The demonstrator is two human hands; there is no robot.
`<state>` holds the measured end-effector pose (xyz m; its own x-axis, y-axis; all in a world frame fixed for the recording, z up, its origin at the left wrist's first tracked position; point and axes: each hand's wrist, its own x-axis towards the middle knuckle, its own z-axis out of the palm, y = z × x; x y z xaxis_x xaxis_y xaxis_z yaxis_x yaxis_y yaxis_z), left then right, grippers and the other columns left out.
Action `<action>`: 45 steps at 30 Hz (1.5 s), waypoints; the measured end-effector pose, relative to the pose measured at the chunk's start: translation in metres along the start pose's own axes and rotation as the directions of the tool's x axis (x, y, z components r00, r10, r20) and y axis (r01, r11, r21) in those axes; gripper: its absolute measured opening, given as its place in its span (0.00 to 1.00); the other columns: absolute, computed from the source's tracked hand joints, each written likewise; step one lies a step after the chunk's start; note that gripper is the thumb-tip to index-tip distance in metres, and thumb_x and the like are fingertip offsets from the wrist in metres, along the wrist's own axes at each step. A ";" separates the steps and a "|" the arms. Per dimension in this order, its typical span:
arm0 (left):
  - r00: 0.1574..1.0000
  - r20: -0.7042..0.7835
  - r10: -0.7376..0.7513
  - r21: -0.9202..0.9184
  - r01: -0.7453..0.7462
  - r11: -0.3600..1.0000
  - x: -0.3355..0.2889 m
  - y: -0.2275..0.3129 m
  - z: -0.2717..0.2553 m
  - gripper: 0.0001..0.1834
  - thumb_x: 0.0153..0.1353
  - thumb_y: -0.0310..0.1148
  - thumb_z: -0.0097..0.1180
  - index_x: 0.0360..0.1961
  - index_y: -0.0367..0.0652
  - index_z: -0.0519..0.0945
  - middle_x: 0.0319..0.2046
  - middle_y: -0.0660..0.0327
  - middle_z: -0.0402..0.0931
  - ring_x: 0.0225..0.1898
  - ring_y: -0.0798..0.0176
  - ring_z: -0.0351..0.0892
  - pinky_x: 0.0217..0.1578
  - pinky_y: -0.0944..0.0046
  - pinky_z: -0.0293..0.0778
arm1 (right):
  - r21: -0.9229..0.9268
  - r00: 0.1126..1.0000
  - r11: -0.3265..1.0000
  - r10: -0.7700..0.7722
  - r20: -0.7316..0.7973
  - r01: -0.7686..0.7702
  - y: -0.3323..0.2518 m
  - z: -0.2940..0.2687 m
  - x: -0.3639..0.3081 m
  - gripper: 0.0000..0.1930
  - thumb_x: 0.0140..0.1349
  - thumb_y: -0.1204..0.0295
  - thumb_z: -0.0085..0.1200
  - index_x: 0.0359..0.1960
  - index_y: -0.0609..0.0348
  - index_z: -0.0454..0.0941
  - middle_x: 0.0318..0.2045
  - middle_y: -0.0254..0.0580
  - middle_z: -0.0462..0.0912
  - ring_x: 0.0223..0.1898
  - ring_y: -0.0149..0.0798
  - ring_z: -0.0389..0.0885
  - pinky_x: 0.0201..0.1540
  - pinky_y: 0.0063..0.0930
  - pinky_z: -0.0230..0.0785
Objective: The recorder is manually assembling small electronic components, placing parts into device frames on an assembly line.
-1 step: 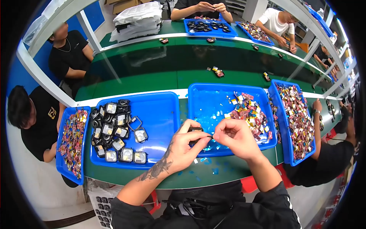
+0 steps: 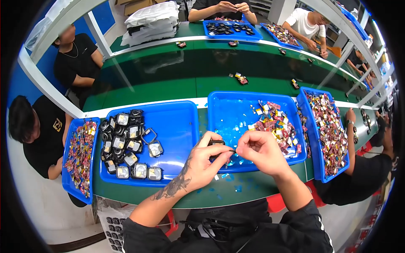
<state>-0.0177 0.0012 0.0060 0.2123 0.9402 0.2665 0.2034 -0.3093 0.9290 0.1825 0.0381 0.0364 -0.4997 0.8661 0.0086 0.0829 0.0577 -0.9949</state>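
My left hand [image 2: 204, 163] is closed around a small black casing [image 2: 217, 143], much of it hidden by the fingers. Thumb and forefinger of my right hand [image 2: 265, 152] are pinched together at the casing's right end; whether a tiny part sits between them is hidden. Both hands are over the near edge of a blue tray [image 2: 236, 98] that holds loose red, yellow and white electronic parts [image 2: 276, 124] on its right side. To the left, another blue tray [image 2: 177, 126] has black square casings with pale centres [image 2: 135, 145] piled in its left half.
Narrow blue bins of similar small parts stand at far left [image 2: 80, 156] and right [image 2: 327, 135]. Behind runs a green conveyor [image 2: 168, 84] carrying a few pieces. White frame posts [image 2: 50, 80] rise on the left. Other people sit around the line, one at left [image 2: 42, 135].
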 end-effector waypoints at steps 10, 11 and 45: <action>0.949 0.237 -0.208 -0.312 0.277 0.909 0.000 0.006 0.001 0.10 0.67 0.30 0.53 0.40 0.37 0.84 0.39 0.61 0.71 0.41 0.69 0.73 0.43 0.69 0.71 | 0.513 0.968 0.823 0.177 0.177 -0.244 0.019 0.005 -0.001 0.04 0.64 0.75 0.48 0.33 0.62 0.74 0.27 0.31 0.76 0.28 0.25 0.69 0.34 0.20 0.64; 0.949 0.242 -0.203 -0.313 0.274 0.909 0.003 0.004 0.001 0.10 0.67 0.30 0.53 0.40 0.37 0.84 0.39 0.61 0.71 0.41 0.69 0.73 0.43 0.69 0.71 | 0.179 0.994 0.978 0.105 0.004 -0.104 0.016 0.008 -0.002 0.05 0.65 0.74 0.47 0.32 0.61 0.73 0.27 0.31 0.75 0.28 0.24 0.69 0.33 0.20 0.63; 0.995 -0.088 -0.044 -0.224 0.023 0.974 -0.003 0.012 0.001 0.05 0.53 0.26 0.67 0.32 0.38 0.85 0.36 0.61 0.72 0.37 0.69 0.75 0.36 0.70 0.72 | 0.049 0.990 0.999 0.031 -0.139 -0.024 -0.015 0.011 -0.018 0.07 0.63 0.76 0.57 0.38 0.68 0.82 0.36 0.41 0.82 0.36 0.27 0.80 0.34 0.20 0.77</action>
<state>-0.0146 -0.0052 0.0159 0.1182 0.9618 0.2468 -0.0111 -0.2473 0.9689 0.1810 0.0162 0.0502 -0.3725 0.9280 -0.0079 0.0526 0.0126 -0.9985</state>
